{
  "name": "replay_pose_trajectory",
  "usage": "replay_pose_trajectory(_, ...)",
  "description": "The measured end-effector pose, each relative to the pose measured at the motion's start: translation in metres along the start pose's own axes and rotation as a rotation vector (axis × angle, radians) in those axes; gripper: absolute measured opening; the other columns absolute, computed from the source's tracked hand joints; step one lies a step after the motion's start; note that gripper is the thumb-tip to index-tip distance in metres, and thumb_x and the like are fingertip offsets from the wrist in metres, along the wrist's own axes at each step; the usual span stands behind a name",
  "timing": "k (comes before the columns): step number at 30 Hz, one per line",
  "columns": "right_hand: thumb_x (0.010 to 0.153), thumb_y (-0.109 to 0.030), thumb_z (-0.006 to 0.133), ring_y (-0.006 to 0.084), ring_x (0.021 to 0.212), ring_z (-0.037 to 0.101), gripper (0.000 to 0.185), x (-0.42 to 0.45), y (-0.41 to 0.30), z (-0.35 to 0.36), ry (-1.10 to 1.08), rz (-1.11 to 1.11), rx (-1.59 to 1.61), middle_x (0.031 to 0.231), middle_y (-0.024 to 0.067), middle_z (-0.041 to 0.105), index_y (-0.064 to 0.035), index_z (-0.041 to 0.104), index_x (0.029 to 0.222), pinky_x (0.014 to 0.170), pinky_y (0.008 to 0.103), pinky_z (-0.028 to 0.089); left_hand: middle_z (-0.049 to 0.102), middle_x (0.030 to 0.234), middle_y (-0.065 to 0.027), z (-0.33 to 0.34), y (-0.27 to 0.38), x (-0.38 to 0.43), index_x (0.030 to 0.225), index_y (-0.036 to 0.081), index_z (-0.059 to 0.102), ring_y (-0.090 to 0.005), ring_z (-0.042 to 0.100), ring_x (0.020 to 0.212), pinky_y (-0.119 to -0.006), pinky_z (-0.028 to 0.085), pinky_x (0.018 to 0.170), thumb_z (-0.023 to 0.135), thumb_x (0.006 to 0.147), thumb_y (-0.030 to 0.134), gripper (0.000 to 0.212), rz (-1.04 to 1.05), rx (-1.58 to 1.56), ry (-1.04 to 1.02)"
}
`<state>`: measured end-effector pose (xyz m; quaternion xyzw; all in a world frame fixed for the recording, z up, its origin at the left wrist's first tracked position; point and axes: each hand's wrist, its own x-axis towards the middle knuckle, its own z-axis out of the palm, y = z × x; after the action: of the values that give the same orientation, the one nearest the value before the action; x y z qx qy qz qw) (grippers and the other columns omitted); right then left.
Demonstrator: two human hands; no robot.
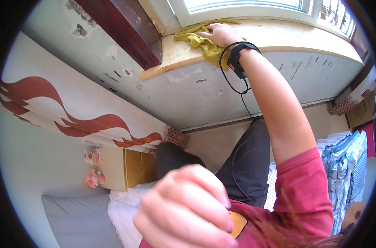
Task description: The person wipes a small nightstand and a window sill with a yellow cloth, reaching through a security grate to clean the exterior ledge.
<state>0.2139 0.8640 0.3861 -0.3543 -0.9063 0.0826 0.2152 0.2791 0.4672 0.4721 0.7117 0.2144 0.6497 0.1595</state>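
Observation:
My right hand (222, 33) reaches out to the windowsill and presses on a crumpled yellow-green cloth (213, 53). Part of the cloth hangs over the front edge of the pale sill (287, 35). A black strap device with a cable (237, 62) is around the right wrist. Close to the camera, my left hand (184, 207) is blurred, its fingers curled in front of my chest. I see nothing in it, though the palm is hidden.
A white window frame (249, 14) stands behind the sill. Left are a dark red wooden post (126, 34) and a patterned curtain (82, 114). The cable runs down past my legs (246, 164). A bed with a grey pillow (79, 220) lies lower left; folded blue fabric (342, 170) is at right.

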Motion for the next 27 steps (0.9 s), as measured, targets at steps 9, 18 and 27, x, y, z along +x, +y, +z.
replay_pose_trajectory(9, 0.094, -0.068, 0.049, 0.0301, 0.132, 0.055, 0.077, -0.002, -0.001, -0.002, -0.021, -0.037, 0.010, 0.141, 0.0147, 0.060, -0.0079, 0.058, 0.141, 0.112, 0.0403, 0.043, 0.068, 0.085, -0.0076, 0.004, 0.018, -0.010, 0.096, 0.006, 0.072, -0.0201, 0.062, 0.073, -0.035, 0.046, 0.068, 0.071, 0.094, 0.012, 0.007, -0.277, -0.509, 0.031)
replay_pose_trajectory(18, 0.095, -0.065, 0.050, 0.0295, 0.133, 0.055, 0.073, -0.011, -0.006, 0.001, -0.049, -0.024, 0.041, 0.142, 0.0135, 0.060, -0.0086, 0.058, 0.141, 0.113, 0.0392, 0.042, 0.068, 0.084, -0.0080, 0.007, 0.025, -0.018, 0.094, 0.005, 0.071, -0.0204, 0.061, 0.071, -0.035, 0.045, 0.067, 0.069, 0.094, 0.013, 0.008, -0.218, -0.497, 0.039)
replay_pose_trajectory(27, 0.096, -0.063, 0.048, 0.0289, 0.137, 0.051, 0.072, -0.014, -0.008, -0.009, -0.070, -0.026, 0.046, 0.145, 0.0125, 0.057, -0.0091, 0.057, 0.143, 0.117, 0.0390, 0.037, 0.067, 0.083, -0.0084, 0.012, 0.018, -0.013, 0.092, 0.004, 0.070, -0.0208, 0.061, 0.070, -0.035, 0.045, 0.066, 0.068, 0.095, 0.013, 0.009, -0.161, -0.482, 0.006)
